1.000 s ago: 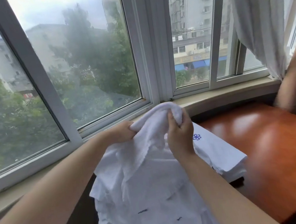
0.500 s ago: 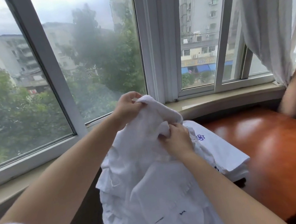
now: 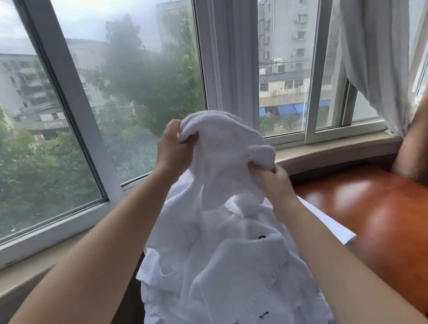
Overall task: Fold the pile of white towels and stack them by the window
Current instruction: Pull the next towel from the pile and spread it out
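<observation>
Closest to you lies the pile (image 3: 225,296) of white towels, messy and crumpled, at the left edge of the shiny red-brown table (image 3: 396,233). You hold 1 towel (image 3: 221,144) up above the pile. Your right hand (image 3: 275,183) pinches its lower corner with the fingers curled tight on the cloth. Your left hand (image 3: 173,151) is higher and grips the top edge, fingers closed around it. A flat folded towel (image 3: 332,225) peeks out just right of your right arm. Past the table is the sill (image 3: 341,147), then the window (image 3: 231,50) and a curtain (image 3: 376,40) on the right.
</observation>
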Tool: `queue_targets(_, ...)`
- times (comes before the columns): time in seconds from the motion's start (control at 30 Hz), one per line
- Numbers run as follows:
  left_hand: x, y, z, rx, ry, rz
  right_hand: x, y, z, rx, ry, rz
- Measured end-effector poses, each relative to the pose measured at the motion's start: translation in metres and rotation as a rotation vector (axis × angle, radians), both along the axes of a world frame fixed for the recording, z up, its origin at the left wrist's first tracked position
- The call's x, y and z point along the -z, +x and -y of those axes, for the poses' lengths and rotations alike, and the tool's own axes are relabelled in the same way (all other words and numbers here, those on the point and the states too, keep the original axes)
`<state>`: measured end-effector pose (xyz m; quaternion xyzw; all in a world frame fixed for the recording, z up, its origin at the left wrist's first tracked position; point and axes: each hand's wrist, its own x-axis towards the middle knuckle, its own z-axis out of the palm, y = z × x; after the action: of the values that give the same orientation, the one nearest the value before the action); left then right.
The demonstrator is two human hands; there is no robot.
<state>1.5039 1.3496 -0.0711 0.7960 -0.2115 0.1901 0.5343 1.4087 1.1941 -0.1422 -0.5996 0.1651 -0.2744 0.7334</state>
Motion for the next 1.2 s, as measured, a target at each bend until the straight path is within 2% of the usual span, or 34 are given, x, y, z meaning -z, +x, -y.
queue_targets(0.07, -0.027, -0.012, 0.011, 0.156, -0.129, -0.021, 0.003, 0.0, -0.009, -0.139, -0.208, -0.026)
queue_targets(0.13, -0.034, -0.022, 0.02, 0.322, -0.114, -0.114, 0.0, 0.001, -0.023, -0.215, -0.325, -0.04)
queue_targets(0.17, -0.031, -0.026, 0.023, 0.425, -0.094, -0.191, -0.004, 0.003, -0.028, -0.171, -0.338, -0.042)
queue_targets(0.23, -0.022, -0.025, 0.025, 0.637, -0.119, -0.316, -0.01, 0.007, -0.028, -0.071, -0.161, 0.071)
queue_targets(0.27, -0.017, -0.021, 0.025, 0.69, -0.168, -0.319, -0.011, 0.009, -0.023, -0.03, -0.037, 0.135)
queue_targets(0.3, -0.013, -0.016, 0.025, 0.694, -0.224, -0.294, -0.014, 0.008, -0.017, 0.028, 0.032, 0.155)
queue_targets(0.37, -0.001, -0.004, 0.024, 0.624, -0.251, -0.242, -0.018, 0.005, -0.001, 0.168, 0.042, 0.123)
queue_targets(0.43, 0.018, 0.009, 0.025, 0.606, -0.054, -0.283, -0.021, 0.001, 0.018, 0.27, 0.126, 0.154)
queue_targets(0.5, 0.038, 0.011, 0.033, 0.617, 0.279, -0.336, -0.025, -0.002, 0.037, 0.315, 0.242, 0.227)
queue_targets(0.53, 0.046, 0.009, 0.04, 0.598, 0.386, -0.318, -0.028, -0.003, 0.045, 0.313, 0.277, 0.256)
queue_targets(0.57, 0.05, 0.008, 0.049, 0.576, 0.414, -0.287, -0.03, -0.004, 0.053, 0.289, 0.279, 0.265)
queue_targets(0.7, 0.048, -0.004, 0.095, 0.502, 0.295, -0.201, -0.027, -0.01, 0.084, 0.191, 0.273, 0.272)
queue_targets(0.8, 0.044, -0.01, 0.132, 0.46, 0.207, -0.217, -0.027, -0.024, 0.117, 0.107, 0.278, 0.214)
queue_targets(0.97, 0.039, -0.031, 0.221, 0.381, -0.079, -0.282, -0.01, -0.043, 0.194, 0.126, 0.316, 0.121)
queue_targets(1.2, 0.052, -0.067, 0.338, 0.486, -0.105, -0.314, 0.003, -0.067, 0.312, 0.073, 0.336, 0.056)
